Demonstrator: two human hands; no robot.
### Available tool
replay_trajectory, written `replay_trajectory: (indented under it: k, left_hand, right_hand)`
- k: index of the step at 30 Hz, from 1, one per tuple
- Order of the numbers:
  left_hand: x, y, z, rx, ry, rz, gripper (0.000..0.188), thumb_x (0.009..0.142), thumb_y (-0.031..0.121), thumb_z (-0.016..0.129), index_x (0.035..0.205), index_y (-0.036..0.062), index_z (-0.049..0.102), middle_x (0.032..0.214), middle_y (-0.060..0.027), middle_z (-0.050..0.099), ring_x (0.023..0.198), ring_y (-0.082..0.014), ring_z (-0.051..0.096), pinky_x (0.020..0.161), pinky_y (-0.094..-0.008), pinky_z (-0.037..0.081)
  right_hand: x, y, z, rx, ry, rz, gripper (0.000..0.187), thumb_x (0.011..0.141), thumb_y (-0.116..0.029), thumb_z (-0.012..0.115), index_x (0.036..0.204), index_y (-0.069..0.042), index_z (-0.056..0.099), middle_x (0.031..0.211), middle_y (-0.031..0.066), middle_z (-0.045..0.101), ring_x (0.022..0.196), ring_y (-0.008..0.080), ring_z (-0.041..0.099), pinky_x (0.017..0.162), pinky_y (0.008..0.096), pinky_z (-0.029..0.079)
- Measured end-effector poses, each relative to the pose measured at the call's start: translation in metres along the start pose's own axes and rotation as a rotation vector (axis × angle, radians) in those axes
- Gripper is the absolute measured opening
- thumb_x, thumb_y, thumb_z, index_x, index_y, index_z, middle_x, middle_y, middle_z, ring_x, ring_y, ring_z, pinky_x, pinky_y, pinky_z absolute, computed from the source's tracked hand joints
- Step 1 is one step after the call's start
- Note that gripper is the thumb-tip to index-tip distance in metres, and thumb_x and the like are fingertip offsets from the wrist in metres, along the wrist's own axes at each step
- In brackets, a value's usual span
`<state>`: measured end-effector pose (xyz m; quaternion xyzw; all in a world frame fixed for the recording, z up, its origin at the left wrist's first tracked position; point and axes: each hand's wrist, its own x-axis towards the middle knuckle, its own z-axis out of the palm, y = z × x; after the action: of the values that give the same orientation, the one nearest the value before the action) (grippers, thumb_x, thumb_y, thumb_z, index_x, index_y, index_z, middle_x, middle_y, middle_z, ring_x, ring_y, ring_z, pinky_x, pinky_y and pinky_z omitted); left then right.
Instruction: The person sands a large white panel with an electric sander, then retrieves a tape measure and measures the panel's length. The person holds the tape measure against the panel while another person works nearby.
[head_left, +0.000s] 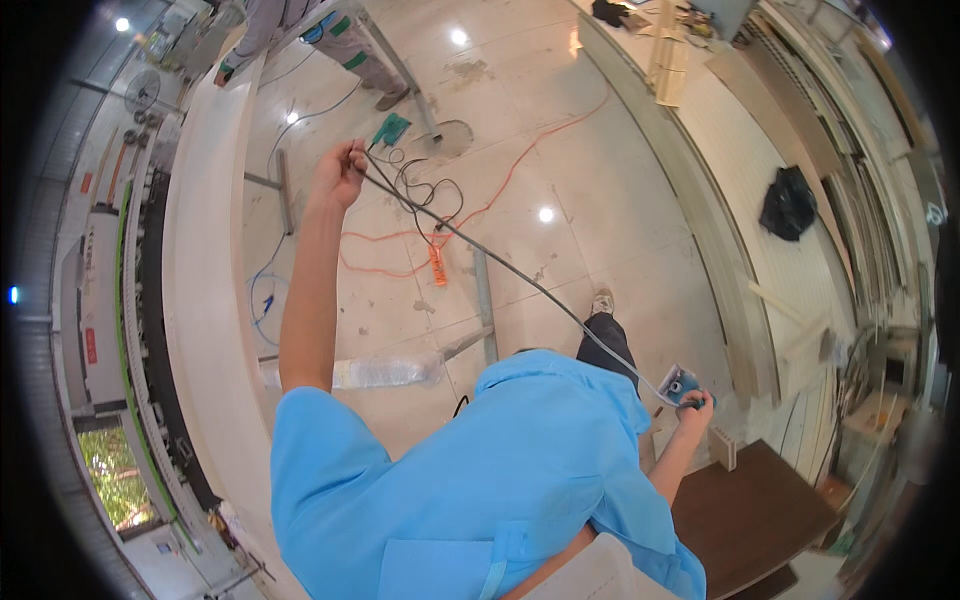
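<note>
My left arm is stretched out ahead, and my left hand [345,172] is closed on a dark power cord [490,255]. From there the cord runs taut and slanting down to the right, across the front of my body. Its other end reaches a small blue power tool [679,386] with a pale flat plate, gripped in my right hand [697,405] at my right side. The exact kind of tool is too small to make out. Beyond my left hand, a green tool [390,128] lies on the floor, with loops of black cord [430,195] beside it.
An orange power strip [438,265] and its orange cord lie on the floor. A long white panel [205,270] runs along my left. Plastic-wrapped material [385,373] lies by a metal leg. Stacked boards with a black bag [788,204] stand right; another person [350,50] stands ahead.
</note>
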<state>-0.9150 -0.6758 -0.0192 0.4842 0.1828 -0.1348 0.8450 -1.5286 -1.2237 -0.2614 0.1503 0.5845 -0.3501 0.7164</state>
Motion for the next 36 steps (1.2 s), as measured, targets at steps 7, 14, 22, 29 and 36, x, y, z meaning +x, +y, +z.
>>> replay_trajectory:
  k: [7, 14, 22, 29, 36]
  left_hand:
    - [-0.046, 0.023, -0.032, -0.239, 0.202, 0.081, 0.023, 0.103, 0.010, 0.058, 0.119, -0.0069, 0.060, 0.080, -0.0005, 0.060, 0.055, -0.0061, 0.043, 0.047, -0.0202, 0.035]
    - [-0.019, 0.028, -0.047, -0.301, 0.456, 0.145, 0.025, 0.108, 0.018, 0.053, 0.123, -0.0005, 0.061, 0.076, 0.0031, 0.053, 0.054, -0.0050, 0.039, 0.046, -0.0217, 0.033]
    - [0.001, 0.030, -0.062, -0.261, 0.883, 0.218, 0.024, 0.106, 0.021, 0.058, 0.121, 0.0037, 0.064, 0.076, 0.0030, 0.054, 0.056, -0.0049, 0.041, 0.049, -0.0214, 0.033]
    - [-0.037, -0.013, -0.047, -0.195, 1.388, 0.110, 0.020, 0.106, 0.022, 0.056, 0.116, 0.0063, 0.064, 0.077, 0.0034, 0.055, 0.063, -0.0072, 0.045, 0.062, -0.0250, 0.039]
    - [-0.026, -0.105, 0.016, -0.251, 1.626, -0.008, 0.014, 0.103, 0.017, 0.053, 0.105, 0.0074, 0.063, 0.075, 0.0009, 0.056, 0.064, -0.0131, 0.050, 0.066, -0.0333, 0.045]
  right_hand:
    - [0.086, 0.112, 0.228, -0.365, 0.037, 0.343, 0.016, 0.094, -0.013, 0.066, 0.093, -0.002, 0.054, 0.076, 0.0054, 0.060, 0.052, 0.0111, 0.054, 0.041, 0.0207, 0.040]
    - [0.156, 0.325, 0.442, -1.037, -0.227, 0.301, 0.007, 0.101, -0.005, 0.052, 0.096, -0.001, 0.054, 0.068, 0.0014, 0.052, 0.044, 0.0060, 0.037, 0.035, 0.0210, 0.023]
    - [0.204, 0.593, 0.496, -1.690, -0.443, 0.179, 0.014, 0.100, -0.016, 0.054, 0.092, -0.006, 0.059, 0.060, -0.0003, 0.049, 0.041, 0.0107, 0.037, 0.036, 0.0269, 0.026]
    - [0.236, 0.833, 0.500, -2.165, -0.573, 0.495, 0.012, 0.099, -0.017, 0.059, 0.091, -0.008, 0.061, 0.062, 0.0000, 0.050, 0.042, 0.0112, 0.038, 0.037, 0.0276, 0.027]
    - [0.289, 1.009, 0.425, -2.828, -1.661, -0.004, 0.021, 0.094, -0.019, 0.060, 0.098, 0.000, 0.068, 0.081, 0.0218, 0.069, 0.072, 0.0378, 0.069, 0.064, 0.0491, 0.054]
